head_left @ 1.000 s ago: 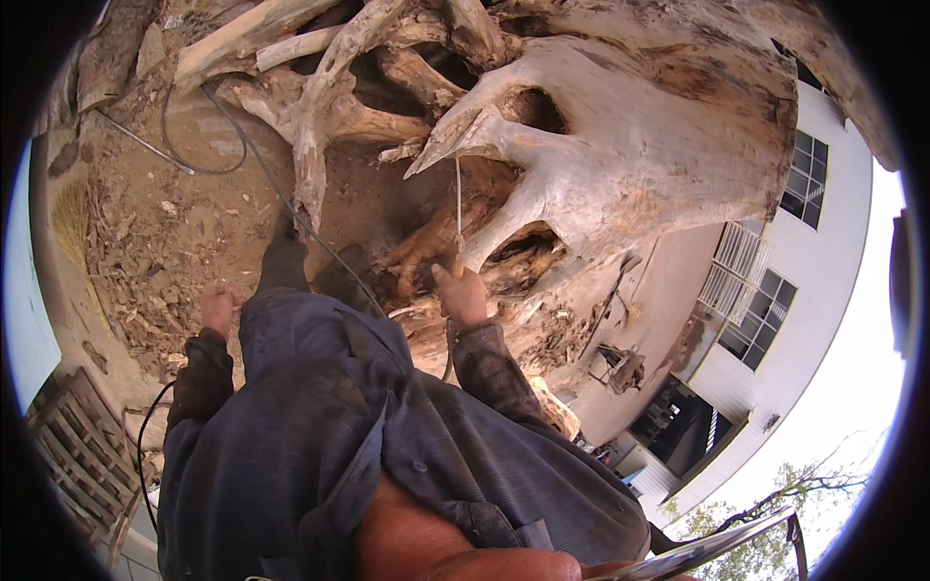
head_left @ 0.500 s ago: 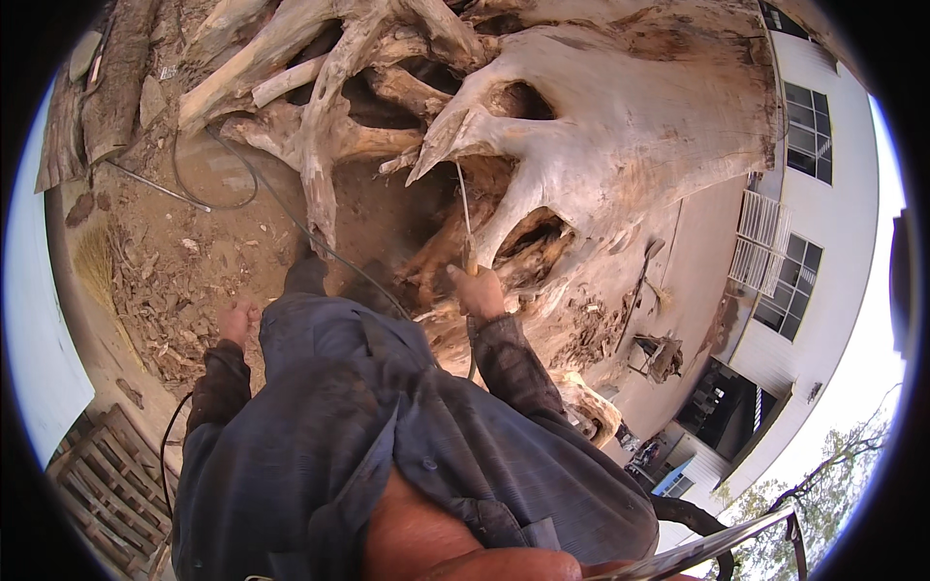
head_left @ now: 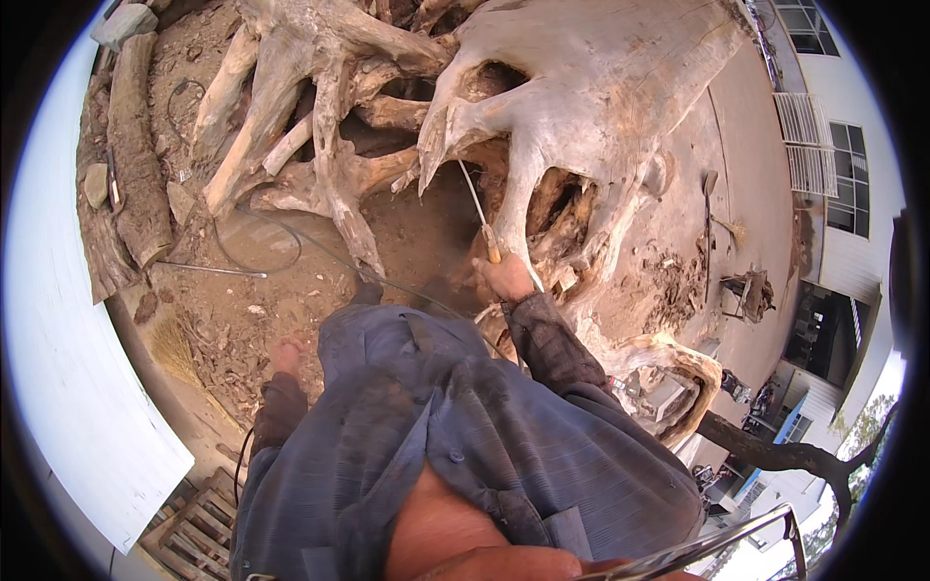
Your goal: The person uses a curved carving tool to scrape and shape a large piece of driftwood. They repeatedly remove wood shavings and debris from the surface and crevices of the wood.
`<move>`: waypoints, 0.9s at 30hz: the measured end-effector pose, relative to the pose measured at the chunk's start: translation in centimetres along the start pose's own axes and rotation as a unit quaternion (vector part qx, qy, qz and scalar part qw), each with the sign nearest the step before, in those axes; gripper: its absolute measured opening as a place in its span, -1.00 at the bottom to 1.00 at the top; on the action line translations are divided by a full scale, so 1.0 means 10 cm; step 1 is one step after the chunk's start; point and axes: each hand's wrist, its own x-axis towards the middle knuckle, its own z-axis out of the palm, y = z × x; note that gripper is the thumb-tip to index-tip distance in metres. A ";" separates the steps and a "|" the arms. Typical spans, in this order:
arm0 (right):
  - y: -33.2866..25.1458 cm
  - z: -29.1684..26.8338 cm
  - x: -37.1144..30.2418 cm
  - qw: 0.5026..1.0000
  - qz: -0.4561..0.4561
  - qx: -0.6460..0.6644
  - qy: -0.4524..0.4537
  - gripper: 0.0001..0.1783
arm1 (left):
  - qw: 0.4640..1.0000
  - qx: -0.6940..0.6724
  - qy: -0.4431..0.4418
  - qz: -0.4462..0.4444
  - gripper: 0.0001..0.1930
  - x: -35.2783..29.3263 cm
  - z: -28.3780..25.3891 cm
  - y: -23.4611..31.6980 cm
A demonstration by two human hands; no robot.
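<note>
My right hand point(head_left: 506, 278) is closed around the yellowish handle of a long thin metal wand point(head_left: 473, 194). The wand's far end reaches in under a pointed root of a big pale tree stump point(head_left: 601, 107), where its tip is hidden. Just right of the hand, a hollow in the stump's roots point(head_left: 554, 208) shows rough brown wood. My left hand point(head_left: 286, 355) hangs low at my left side over the dirt, apart from the stump; its fingers are blurred. A thin dark hose point(head_left: 412, 289) runs along the ground from the left and passes behind my body.
Tangled roots point(head_left: 334, 184) spread across the far middle. Logs point(head_left: 140, 155) and stones lie at the far left, near a metal rod point(head_left: 213, 268) on the dirt. Wood chips point(head_left: 668, 290) and a long-handled tool point(head_left: 707, 218) are on the right. A wooden pallet point(head_left: 194, 533) lies lower left.
The view has shifted, so the scene sits farther right and lower. My right hand still grips the wand under the same root. My left hand still hangs at my side.
</note>
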 end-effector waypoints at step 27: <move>0.25 -0.11 0.33 0.996 -0.059 0.049 -0.055 -0.47 | 0.992 0.115 0.040 0.042 -0.80 -0.39 0.49 -0.05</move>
